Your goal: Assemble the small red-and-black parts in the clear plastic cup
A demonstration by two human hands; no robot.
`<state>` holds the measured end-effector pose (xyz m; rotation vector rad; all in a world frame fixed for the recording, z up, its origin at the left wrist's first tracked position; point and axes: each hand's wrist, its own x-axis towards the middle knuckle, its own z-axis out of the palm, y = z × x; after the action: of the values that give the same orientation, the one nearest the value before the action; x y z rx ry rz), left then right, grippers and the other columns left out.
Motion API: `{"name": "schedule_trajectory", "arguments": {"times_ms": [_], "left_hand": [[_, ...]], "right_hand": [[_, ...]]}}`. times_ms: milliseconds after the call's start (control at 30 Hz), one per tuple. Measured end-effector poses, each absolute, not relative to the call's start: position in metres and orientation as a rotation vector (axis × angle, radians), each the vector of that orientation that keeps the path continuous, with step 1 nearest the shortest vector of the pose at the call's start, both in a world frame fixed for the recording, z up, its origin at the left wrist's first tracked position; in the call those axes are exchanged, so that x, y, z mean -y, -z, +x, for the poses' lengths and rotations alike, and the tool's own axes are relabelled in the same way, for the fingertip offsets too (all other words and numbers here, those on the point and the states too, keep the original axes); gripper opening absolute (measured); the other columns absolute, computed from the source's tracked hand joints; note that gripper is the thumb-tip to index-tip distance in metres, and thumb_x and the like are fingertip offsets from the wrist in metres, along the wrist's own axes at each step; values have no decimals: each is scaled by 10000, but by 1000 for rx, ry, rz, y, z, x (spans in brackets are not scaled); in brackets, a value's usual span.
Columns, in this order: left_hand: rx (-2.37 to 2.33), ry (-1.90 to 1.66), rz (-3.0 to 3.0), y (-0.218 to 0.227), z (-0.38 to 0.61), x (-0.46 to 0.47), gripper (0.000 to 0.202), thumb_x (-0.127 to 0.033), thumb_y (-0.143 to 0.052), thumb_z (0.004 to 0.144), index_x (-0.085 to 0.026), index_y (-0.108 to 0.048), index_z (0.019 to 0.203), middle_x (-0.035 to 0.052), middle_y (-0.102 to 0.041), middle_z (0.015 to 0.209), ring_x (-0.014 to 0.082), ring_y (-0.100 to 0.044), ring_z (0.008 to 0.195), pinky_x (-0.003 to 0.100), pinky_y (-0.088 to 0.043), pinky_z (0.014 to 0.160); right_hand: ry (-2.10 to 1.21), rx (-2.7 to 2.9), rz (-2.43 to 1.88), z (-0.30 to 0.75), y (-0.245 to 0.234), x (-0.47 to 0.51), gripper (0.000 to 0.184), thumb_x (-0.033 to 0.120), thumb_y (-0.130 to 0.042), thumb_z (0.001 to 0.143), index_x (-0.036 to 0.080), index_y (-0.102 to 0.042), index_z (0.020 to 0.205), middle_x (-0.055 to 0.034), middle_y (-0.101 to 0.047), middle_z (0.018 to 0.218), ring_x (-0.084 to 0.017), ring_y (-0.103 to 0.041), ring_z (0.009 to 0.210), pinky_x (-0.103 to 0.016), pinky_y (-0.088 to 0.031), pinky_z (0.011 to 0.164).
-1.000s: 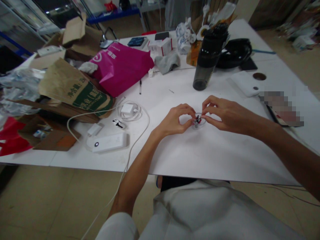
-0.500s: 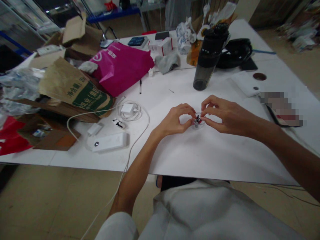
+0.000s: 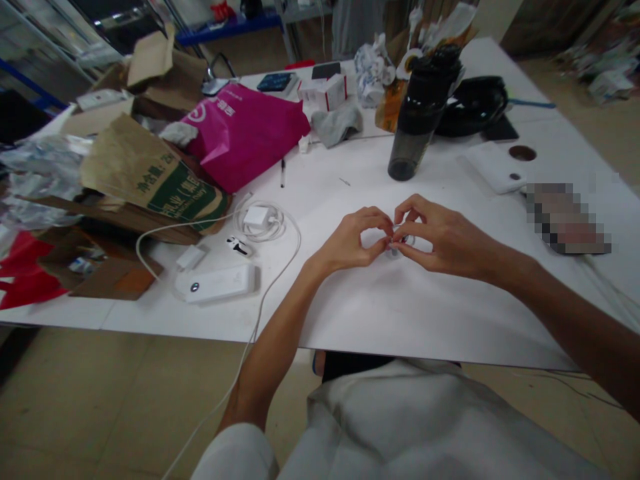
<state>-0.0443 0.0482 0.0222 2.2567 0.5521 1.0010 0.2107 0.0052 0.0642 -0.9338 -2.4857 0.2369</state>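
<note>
Over the white table (image 3: pixel 360 307), my left hand (image 3: pixel 353 237) and my right hand (image 3: pixel 440 233) meet fingertip to fingertip. Thumb and index finger of my left hand are pinched at the left edge of a small clear round piece (image 3: pixel 410 239) with something dark in it. My right hand is closed in a pinch at the same spot, its fingers covering much of the piece. Its exact kind is too small and too hidden to tell. Beyond my hands a dark drinking bottle (image 3: pixel 417 117) stands upright, and a thin small metal-looking bit (image 3: pixel 345 181) lies on the tabletop.
To the left are a white power bank (image 3: pixel 223 283), a charger with coiled cable (image 3: pixel 257 218), a paper sack (image 3: pixel 155 177) and a pink bag (image 3: pixel 245 133). A phone (image 3: pixel 567 220) lies right. A cable hangs over the front edge near my left arm.
My right hand has shifted slightly left, its fingertips now against those of my left hand and covering more of the small piece. My left hand stays nearly in place.
</note>
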Motion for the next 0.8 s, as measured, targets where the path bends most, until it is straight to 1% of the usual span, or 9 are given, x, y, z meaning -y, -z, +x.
{"name": "schedule_trajectory", "arguments": {"times_ms": [100,200,367,567,800], "left_hand": [[-557,-992,2259,-22,-44,-48,121,-156,-714,956,-228,-791,1015,76,-828,1144,248,-790,1110,464,-628,1071],[-560,-979,2261,-23,-44,-48,137,-140,-706,947,-229,-789,1012,75,-829,1141,249,-789,1116,461,-627,1078],[-566,-988,2242,-24,-44,-48,108,-179,-726,973,-227,-789,1046,89,-823,1157,253,-785,1101,464,-634,1059],[-537,-1002,2236,-22,-43,-49,92,-191,-723,1001,-225,-796,1045,104,-798,1191,256,-777,1128,471,-633,1063],[-527,-1009,2234,-23,-42,-48,81,-184,-737,1001,-226,-793,1041,105,-775,1195,257,-763,1139,471,-631,1067]], "right_hand": [[-239,2475,-921,211,-63,-6,85,238,-732,1051,211,-809,1074,-147,-703,1294,-271,-734,956,-439,-625,791],[-243,2472,-923,213,-61,-6,88,235,-728,1053,222,-812,1075,-142,-703,1309,-267,-730,960,-435,-619,793],[-240,2466,-926,213,-60,-6,88,255,-732,1061,222,-813,1073,-134,-708,1293,-258,-722,948,-416,-600,768],[-233,2458,-902,213,-58,-7,81,264,-733,1065,223,-802,1073,-136,-706,1288,-273,-742,983,-437,-624,818],[-230,2457,-917,215,-58,-6,85,249,-730,1059,226,-805,1092,-141,-715,1290,-279,-744,991,-434,-627,794]]}}
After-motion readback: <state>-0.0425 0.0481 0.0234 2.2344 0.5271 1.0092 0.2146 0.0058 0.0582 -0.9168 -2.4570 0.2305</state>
